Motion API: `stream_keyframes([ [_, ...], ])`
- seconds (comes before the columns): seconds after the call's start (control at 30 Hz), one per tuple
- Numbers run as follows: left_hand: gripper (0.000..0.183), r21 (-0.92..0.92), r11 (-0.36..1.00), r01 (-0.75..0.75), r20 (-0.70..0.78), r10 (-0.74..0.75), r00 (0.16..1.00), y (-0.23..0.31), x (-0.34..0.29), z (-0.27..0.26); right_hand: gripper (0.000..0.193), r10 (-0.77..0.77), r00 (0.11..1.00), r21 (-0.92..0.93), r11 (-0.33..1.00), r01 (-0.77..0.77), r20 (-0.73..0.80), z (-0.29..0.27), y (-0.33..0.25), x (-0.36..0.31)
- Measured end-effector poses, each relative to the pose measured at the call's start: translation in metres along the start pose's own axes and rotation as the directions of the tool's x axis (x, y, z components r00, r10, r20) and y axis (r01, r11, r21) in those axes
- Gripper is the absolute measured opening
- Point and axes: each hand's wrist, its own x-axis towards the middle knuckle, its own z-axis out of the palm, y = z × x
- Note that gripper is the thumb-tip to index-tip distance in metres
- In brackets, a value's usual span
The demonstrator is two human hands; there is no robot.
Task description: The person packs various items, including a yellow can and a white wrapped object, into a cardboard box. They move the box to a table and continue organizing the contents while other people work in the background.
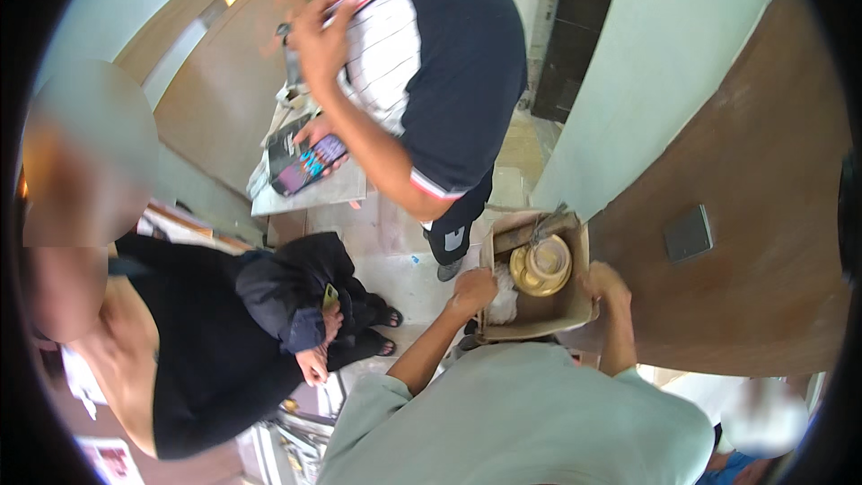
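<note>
An open cardboard box (581, 242) is held in front of my body, one hand on each side. My left hand (474, 292) is closed on its left wall, and my right hand (608, 283) grips the right wall near the rim. Inside lies a round, yellowish, ring-topped object (541, 268), whose exact kind I cannot make out. Beside it, towards my left hand, is a whitish, fluffy-looking bundle (504, 298). A long brownish piece (521, 232) rests along the far side of the box. The fingertips of both hands are partly hidden.
A person in a dark and white shirt (462, 63) stands ahead, holding a phone (310, 164) beside a small table (341, 193). Another person in black (202, 332) is close on my left. To the right is a brown wall panel (763, 216) with a dark square plate (689, 234).
</note>
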Motion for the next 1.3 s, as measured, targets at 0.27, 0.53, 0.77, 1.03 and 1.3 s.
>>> stream_keyframes([
  [0.27, 0.04, 0.053, 0.995, -0.08, 0.093, 0.075, 0.993, 0.0, 0.091, -0.028, 0.027, 0.162, 0.982, 0.042, 0.985, -0.166, 0.096, -0.068, -0.028, 0.078],
  [0.53, 0.044, -0.108, 0.948, 0.3, 0.071, -0.294, 0.953, 0.009, 0.19, -0.071, 0.027, 0.045, 0.997, -0.088, 0.995, -0.04, 0.062, -0.158, -0.059, 0.25],
  [0.77, 0.045, -0.22, 0.859, 0.463, 0.039, -0.466, 0.884, -0.013, 0.257, -0.162, 0.029, -0.136, 0.981, -0.251, 0.953, 0.168, 0.139, -0.25, -0.171, 0.366],
  [1.03, 0.047, -0.166, 0.88, 0.445, -0.075, -0.461, 0.884, -0.011, 0.361, -0.228, 0.027, -0.124, 0.979, -0.192, 0.969, 0.155, 0.161, -0.335, -0.209, 0.444],
  [1.3, 0.045, -0.181, 0.906, 0.382, -0.052, -0.397, 0.916, -0.044, 0.519, -0.299, 0.033, -0.203, 0.976, -0.237, 0.947, 0.217, 0.082, -0.408, -0.225, 0.587],
])
